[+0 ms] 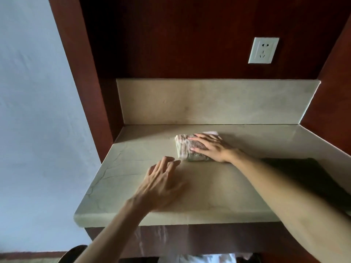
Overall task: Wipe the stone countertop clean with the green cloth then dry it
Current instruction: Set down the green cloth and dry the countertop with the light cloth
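A pale stone countertop with thin dark veins fills the middle of the head view. My right hand lies flat, fingers spread, pressing on a folded, light striped pinkish-white cloth near the back of the counter. My left hand rests open on the bare stone in front of that cloth, fingers apart, holding nothing. A dark green cloth lies flat on the counter's right side, partly hidden behind my right forearm.
A stone backsplash rises behind the counter. Dark red wood panels enclose the niche at the back and both sides. A white wall socket sits high on the back panel. A pale wall lies to the left.
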